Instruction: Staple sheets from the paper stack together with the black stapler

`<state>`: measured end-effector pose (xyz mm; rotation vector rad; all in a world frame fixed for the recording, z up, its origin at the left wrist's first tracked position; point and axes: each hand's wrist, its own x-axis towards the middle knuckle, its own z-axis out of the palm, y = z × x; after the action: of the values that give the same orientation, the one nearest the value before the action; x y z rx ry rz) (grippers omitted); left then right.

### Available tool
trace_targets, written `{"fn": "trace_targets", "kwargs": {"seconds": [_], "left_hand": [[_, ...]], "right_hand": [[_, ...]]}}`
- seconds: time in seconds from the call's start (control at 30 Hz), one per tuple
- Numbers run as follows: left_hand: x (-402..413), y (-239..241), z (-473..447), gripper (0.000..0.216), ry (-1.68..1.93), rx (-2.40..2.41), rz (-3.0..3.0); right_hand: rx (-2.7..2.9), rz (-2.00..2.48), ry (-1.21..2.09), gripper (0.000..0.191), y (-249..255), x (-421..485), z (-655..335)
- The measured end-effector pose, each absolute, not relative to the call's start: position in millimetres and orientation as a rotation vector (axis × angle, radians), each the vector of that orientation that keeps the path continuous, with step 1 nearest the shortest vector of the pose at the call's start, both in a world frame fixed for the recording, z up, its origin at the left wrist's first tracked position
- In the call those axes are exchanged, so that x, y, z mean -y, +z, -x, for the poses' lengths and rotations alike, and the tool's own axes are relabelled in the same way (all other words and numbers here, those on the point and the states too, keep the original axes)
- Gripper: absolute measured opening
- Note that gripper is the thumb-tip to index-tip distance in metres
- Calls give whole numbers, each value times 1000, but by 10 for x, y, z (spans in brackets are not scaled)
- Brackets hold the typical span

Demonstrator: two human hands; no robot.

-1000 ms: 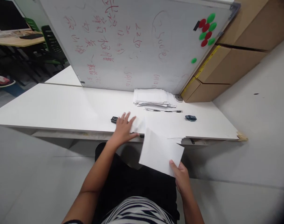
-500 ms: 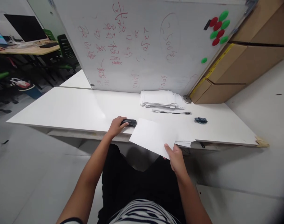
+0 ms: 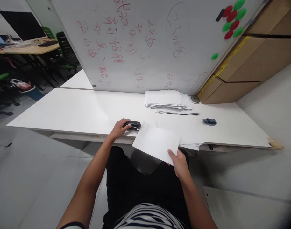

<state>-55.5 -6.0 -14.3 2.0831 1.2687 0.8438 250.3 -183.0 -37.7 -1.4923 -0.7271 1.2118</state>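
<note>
Left hand (image 3: pixel 118 129) wrapped round the rear of one black stapler (image 3: pixel 134 125), at the bench's (image 3: pixel 76 108) near edge; grip's underside hidden. Right hand (image 3: pixel 180 163) pinches white paper (image 3: pixel 156 143), thumb on top, fingers mostly hidden beneath; one sheet or several, cannot tell. Paper's far-left corner by the stapler's front; contact unclear. More sheets (image 3: pixel 192 146) partly covered, right. One paper pile (image 3: pixel 163 98), far; count unreadable. Four red magnets (image 3: pixel 231 16), five green magnets (image 3: pixel 241 14). Three cardboard boxes (image 3: pixel 252 60), upper ones cut off.
</note>
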Motion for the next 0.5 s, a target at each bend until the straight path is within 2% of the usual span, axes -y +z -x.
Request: {"fn": "trace_targets", "kwargs": {"seconds": [0.5], "left_hand": [[91,-9,530,36,771,-1201,-2043]], "right_hand": [[708,1308,1280,50,-344,1777,-2227]]}}
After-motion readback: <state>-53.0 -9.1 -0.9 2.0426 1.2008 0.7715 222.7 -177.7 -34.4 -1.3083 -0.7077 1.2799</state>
